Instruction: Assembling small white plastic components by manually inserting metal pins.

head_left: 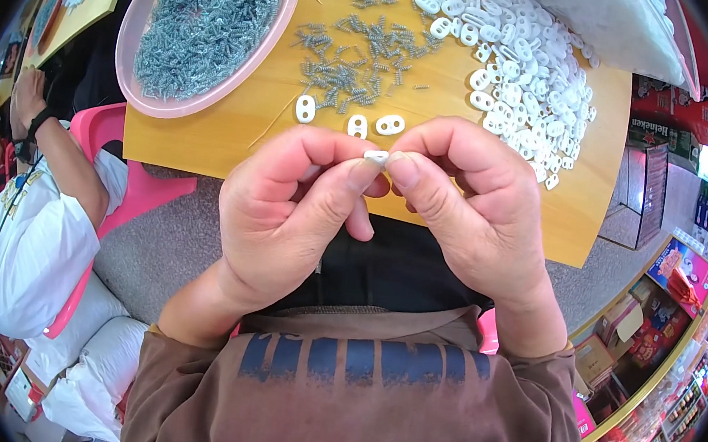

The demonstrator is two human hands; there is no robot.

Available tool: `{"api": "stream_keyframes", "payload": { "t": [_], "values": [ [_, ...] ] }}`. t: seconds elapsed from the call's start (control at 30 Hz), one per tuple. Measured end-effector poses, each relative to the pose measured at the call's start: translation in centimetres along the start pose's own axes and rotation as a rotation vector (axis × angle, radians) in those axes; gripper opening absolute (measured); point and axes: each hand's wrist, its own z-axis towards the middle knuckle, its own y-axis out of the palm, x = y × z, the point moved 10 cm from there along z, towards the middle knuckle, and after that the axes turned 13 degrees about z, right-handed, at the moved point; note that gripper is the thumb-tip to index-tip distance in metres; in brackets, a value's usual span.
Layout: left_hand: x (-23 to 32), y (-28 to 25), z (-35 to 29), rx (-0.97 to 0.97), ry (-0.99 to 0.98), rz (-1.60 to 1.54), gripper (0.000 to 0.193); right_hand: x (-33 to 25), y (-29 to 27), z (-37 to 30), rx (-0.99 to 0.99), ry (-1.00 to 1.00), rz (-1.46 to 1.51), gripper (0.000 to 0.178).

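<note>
Just past the table's near edge, a small white plastic piece (375, 156) is pinched between the thumb and index finger of my left hand (297, 194). My right hand (471, 202) is also closed in a pinch, its thumb and index tips gripping the right end of that piece. Whether a spring sits between the fingertips is hidden. Right beyond my hands lie 3 loose white oval pieces with two holes, one of them a white oval piece (390, 125) nearest my right index finger. Small metal springs (360, 64) are scattered farther back.
A pink basin (279, 39) full of springs stands at the table's left. Many white two-hole pieces (517, 79) are heaped at the right, below a large white sack (599, 23). Another person (56, 218) sits at left on a pink chair (147, 201). Cartons (617, 323) stand at right.
</note>
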Motion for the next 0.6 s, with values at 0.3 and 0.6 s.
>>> {"api": "stream_keyframes", "payload": {
  "t": [0.3, 0.6],
  "values": [
    [-1.2, -0.6, 0.6, -0.015, -0.107, -0.12, 0.011, 0.6, 0.4, 0.5, -0.038, -0.001, 0.114, 0.015],
    [-1.2, -0.7, 0.7, -0.004, -0.132, -0.174, 0.011, -0.7, 0.3, 0.2, -0.042, -0.097, 0.067, 0.018]
  ]
}}
